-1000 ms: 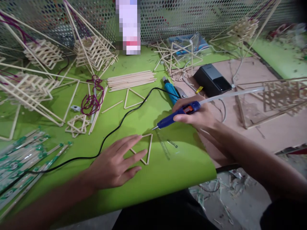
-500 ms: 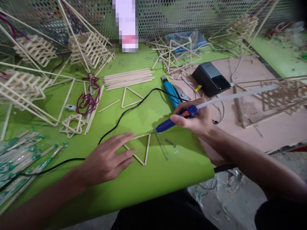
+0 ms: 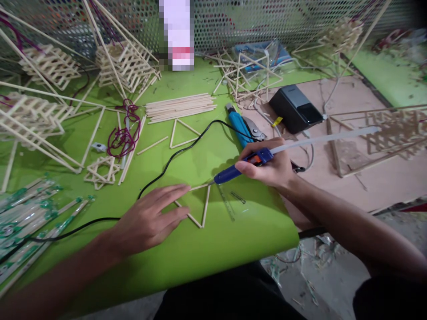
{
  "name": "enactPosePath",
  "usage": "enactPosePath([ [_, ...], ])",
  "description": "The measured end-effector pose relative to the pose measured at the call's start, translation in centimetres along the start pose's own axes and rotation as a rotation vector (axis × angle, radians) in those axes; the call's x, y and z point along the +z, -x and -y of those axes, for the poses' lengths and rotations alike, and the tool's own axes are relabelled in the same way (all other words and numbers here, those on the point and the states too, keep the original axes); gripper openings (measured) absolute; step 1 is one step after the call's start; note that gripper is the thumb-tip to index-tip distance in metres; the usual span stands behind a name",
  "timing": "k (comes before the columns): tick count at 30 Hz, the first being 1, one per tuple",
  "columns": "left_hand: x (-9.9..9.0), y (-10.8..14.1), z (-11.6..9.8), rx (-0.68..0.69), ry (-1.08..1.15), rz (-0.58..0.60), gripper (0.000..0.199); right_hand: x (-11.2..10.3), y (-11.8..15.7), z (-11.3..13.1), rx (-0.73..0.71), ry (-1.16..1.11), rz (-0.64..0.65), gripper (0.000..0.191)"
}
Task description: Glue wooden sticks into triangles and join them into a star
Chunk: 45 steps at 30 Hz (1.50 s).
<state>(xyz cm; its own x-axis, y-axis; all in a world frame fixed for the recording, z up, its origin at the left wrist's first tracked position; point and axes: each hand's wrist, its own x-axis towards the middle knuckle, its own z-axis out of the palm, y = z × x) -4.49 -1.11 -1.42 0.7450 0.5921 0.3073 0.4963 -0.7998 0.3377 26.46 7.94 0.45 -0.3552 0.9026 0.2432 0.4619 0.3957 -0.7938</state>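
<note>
My right hand (image 3: 267, 163) grips a blue glue gun (image 3: 230, 172) with a long whitish glue stick coming out of its back. The gun's nozzle is at the upper right corner of a small triangle of wooden sticks (image 3: 206, 206) on the green table. My left hand (image 3: 156, 215) lies over the triangle's left side, fingers spread and pointing right, fingertips on or beside the sticks. A second stick triangle (image 3: 172, 134) lies farther back, with a black cable (image 3: 173, 155) crossing near it. A clear ruler (image 3: 226, 202) lies right of the near triangle.
Behind are a pile of sticks (image 3: 180, 108), teal-handled cutters (image 3: 238, 126) and a black box (image 3: 295, 109). Stick structures (image 3: 125, 66) stand at the back left beside purple string (image 3: 125, 135). Wrapped sticks (image 3: 30, 218) lie at the left. The green table (image 3: 233, 249) has its front edge near me.
The glue gun's nozzle has shifted slightly left, onto the triangle's upper right corner. My left hand stays nearly in place, and the whole view has moved a little.
</note>
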Motion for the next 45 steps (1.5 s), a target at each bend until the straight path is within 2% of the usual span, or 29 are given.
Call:
enactPosePath([
  [26,0.11,-0.29,-0.11,0.034,-0.010,-0.018,0.018,-0.07,0.14,0.23,-0.215,0.182,-0.007,0.037],
  [45,0.01,-0.32,-0.04,0.034,-0.028,-0.020,0.018,-0.38,0.19,0.33,-0.255,0.177,0.005,0.034],
])
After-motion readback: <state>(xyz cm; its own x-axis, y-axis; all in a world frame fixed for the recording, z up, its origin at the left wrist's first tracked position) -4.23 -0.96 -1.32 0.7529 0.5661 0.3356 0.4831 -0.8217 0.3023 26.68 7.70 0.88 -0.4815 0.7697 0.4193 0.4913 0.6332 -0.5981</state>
